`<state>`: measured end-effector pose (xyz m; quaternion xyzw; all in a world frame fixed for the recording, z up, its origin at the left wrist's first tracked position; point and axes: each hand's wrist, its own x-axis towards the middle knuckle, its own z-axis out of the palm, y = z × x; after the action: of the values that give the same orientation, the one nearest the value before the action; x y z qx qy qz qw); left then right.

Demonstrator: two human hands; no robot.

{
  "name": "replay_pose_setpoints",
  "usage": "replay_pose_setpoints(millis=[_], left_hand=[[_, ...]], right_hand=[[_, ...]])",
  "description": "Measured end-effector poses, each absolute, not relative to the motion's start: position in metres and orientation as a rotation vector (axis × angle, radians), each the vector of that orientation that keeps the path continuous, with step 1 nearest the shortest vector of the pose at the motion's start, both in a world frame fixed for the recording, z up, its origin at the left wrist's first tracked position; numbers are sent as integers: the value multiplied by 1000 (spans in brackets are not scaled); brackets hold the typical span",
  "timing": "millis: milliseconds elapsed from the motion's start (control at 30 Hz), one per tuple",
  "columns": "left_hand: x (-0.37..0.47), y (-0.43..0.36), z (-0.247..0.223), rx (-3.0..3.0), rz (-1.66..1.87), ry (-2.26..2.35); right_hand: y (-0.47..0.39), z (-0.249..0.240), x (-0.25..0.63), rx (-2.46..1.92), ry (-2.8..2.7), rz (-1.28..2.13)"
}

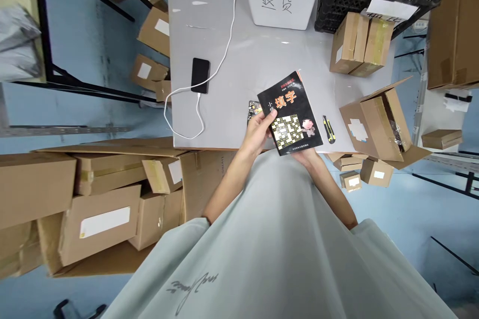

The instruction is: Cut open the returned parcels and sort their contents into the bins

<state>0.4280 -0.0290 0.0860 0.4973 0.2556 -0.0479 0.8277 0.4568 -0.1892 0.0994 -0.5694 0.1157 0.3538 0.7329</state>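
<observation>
Grip of left hand [258,132] pinches black book [290,109], right hand [307,156] mostly hidden behind, can't tell; carton [374,129] already open, cutter [329,129] on table [228,119], book not yet down.

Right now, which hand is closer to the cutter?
Right: the right hand, partly hidden by the black book, is just left of the cutter, nearer the body. The left hand, thumb on the book, is farther left.

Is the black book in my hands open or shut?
The black book looks shut: its front cover faces up, your left hand pinching one edge, and no opened pages show.
</observation>
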Motion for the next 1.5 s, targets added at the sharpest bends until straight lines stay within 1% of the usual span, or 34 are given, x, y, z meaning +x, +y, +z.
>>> replay_pose_setpoints(millis=[100,167,367,600,767,900,1500], left_hand=[[427,-17,85,1062,6,591],[427,-8,83,1101,25,613],[428,4,85,1144,-29,543],[422,6,94,1114,-102,422],[424,12,93,1167,-56,420],[427,17,94,1173,-65,424],[424,18,99,1181,-107,390]], right_hand=[[-210,98,466,-1162,388,800],[-224,100,474,-1193,364,819],[-228,113,479,-1323,183,704],[-221,110,474,-1316,155,639],[-227,109,476,-1391,136,718],[-229,109,479,-1350,88,796],[-236,99,481,-1394,91,788]])
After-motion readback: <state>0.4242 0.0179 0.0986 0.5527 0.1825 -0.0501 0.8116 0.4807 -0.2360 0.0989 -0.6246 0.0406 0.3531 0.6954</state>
